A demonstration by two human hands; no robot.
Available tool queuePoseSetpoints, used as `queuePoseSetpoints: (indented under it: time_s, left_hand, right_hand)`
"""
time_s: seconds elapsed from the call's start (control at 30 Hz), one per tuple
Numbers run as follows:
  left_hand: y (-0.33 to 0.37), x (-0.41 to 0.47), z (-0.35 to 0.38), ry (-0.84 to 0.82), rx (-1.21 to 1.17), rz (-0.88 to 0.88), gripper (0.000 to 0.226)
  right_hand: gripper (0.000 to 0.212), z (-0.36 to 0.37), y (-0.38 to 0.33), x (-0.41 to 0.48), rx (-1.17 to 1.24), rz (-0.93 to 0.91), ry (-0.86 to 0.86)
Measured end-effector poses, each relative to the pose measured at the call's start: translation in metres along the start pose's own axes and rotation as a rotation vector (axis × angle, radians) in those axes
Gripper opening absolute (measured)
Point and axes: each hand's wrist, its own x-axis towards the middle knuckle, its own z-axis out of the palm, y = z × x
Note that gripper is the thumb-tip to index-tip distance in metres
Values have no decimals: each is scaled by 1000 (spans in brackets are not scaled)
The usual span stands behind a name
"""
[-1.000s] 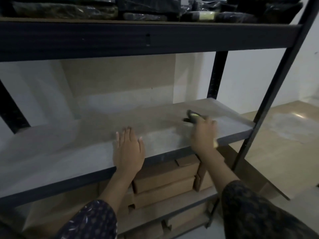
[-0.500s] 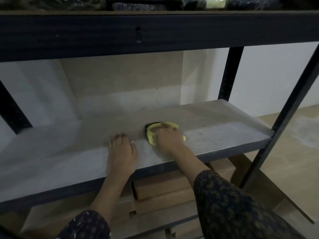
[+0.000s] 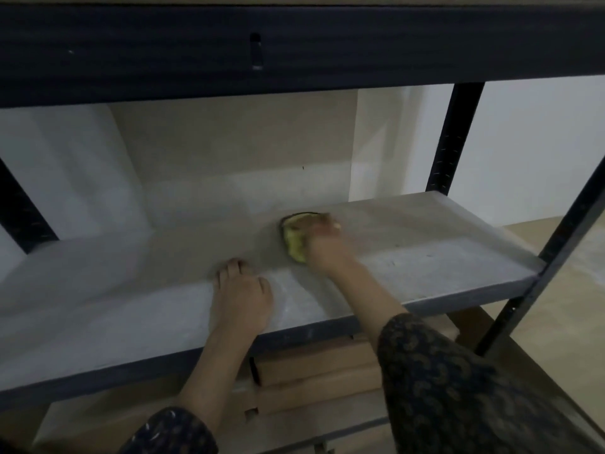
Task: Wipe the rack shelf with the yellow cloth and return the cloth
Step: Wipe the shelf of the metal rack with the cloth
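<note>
Dim storeroom, head view: grey rack shelf (image 3: 425, 257), cardboard boxes (image 3: 314, 365) below. Yellow cloth (image 3: 294, 239) sits mid-shelf under right hand (image 3: 322, 244); blurred, can't tell if fingers curl round it or press flat. Left hand (image 3: 242, 296) rests flat near front edge, fingers straight and together. Cloth likely soft, light, bunches easily: hold the wad from above, palm down

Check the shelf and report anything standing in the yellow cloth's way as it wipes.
The right hand lies on the yellow cloth, nothing between them. Only the left hand, resting flat on the shelf to the cloth's left near the front edge, stands in a leftward sweep; rightward nothing visible does.
</note>
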Motion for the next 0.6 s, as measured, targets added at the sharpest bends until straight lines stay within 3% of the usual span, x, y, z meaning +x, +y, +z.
queuePoseSetpoints:
  time_s: [0.07,0.2,0.43,0.6]
  left_hand:
    - [-1,0,1,3,-32,-6,47]
    - [0,1,0,24,-5,3,46]
    - [-2,1,1,11,0,4,50]
    - [-4,4,-1,-17,28,-4,51]
  right_hand:
    - [49,21,-20,16,-25,-104,-162]
    - [46,23,-19,42,-95,-95,-163]
    - [46,3,43,49,-228,292,-76]
    - [43,-29,105,4,-269,531,-62]
